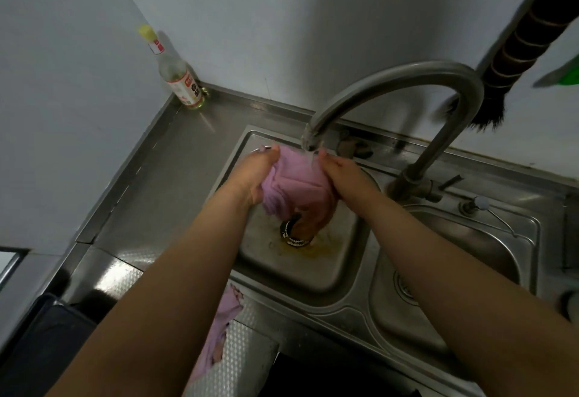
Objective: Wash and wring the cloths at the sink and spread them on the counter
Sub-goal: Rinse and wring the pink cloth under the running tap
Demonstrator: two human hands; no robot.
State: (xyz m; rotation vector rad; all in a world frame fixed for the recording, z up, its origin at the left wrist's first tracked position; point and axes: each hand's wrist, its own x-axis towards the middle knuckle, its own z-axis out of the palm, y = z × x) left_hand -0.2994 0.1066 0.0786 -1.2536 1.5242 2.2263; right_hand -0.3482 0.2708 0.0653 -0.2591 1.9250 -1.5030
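A pink cloth (297, 182) is held bunched over the left basin of the steel sink (300, 274), directly under the spout of the curved faucet (398, 83), from which water is running onto it. The cloth is gripped on one side by the left hand (253, 174), fingers curled into the fabric, and on the other by the right hand (343, 177), likewise curled round it. Its lower folds hang just above the drain (294, 233). A second pink cloth (219, 334) is draped on the counter (175, 171) at the sink's near edge, partly hidden by the left forearm. A bottle (178, 74) is stood in the far corner.
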